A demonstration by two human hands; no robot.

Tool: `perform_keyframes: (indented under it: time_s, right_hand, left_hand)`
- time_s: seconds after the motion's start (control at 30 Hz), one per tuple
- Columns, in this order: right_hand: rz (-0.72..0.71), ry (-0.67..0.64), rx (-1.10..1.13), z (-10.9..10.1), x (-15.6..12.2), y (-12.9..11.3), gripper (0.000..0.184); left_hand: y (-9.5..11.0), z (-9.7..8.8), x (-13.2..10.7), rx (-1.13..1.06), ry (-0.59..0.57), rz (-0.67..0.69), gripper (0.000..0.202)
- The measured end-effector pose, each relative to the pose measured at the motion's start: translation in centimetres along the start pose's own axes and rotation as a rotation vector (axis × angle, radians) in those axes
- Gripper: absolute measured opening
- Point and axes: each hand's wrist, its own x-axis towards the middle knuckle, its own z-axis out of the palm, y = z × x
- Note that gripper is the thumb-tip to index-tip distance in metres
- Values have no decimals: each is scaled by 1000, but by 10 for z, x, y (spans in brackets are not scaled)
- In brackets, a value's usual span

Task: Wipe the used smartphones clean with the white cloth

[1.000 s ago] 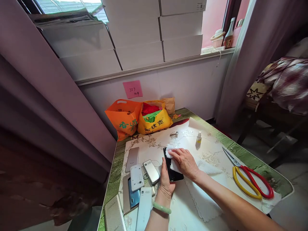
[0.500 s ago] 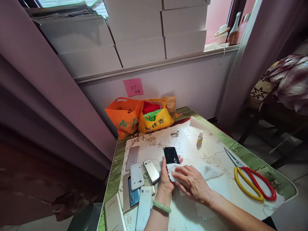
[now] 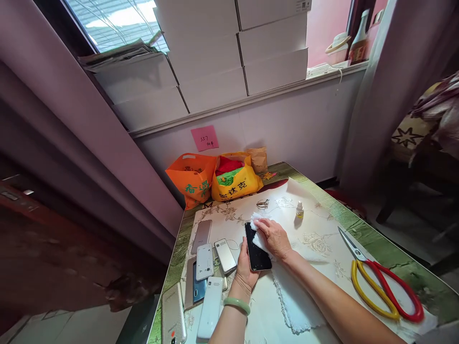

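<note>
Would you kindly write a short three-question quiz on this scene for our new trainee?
1. True or false: the left hand holds a black-screened phone.
2. What does the right hand hold?
A) a pen
B) a white cloth
C) a paper cup
3. Fill in: the scissors have one red handle and one ____ handle.

Key: 1. True; 2. B; 3. yellow.

Daylight fills the window (image 3: 122,24) at upper left, white boxes (image 3: 211,48) line the sill (image 3: 251,98), mauve curtains (image 3: 118,162) hang on both sides of a pale wall (image 3: 301,124), and a green-edged table (image 3: 380,248) stands against it above a light tiled floor (image 3: 93,329).
</note>
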Motion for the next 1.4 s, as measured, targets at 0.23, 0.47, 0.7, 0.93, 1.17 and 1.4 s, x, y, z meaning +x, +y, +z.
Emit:
perform_keyframes:
  time_s: [0.23, 0.47, 0.7, 0.93, 1.17, 1.4]
  right_hand:
    - [-257, -98, 164, -9, -27, 3, 32]
    - [-419, -155, 337, -14, -37, 7, 28]
    - [-53, 130, 170, -2, -25, 10, 32]
    - [56, 85, 165, -11, -20, 14, 33]
    - [-322, -371, 345, -35, -28, 15, 78]
    - [-358, -572, 573, -35, -27, 23, 47]
  left_hand:
    - [-2, 15, 13, -57, 171, 171, 47]
    - [-2, 14, 3, 40, 110, 21, 54]
    - [-1, 13, 4, 56, 37, -27, 51]
    - [-3, 12, 6, 68, 4, -49, 56]
    - [-7, 11, 10, 26, 190, 99, 63]
    - [-7, 8, 6, 38, 29, -23, 68]
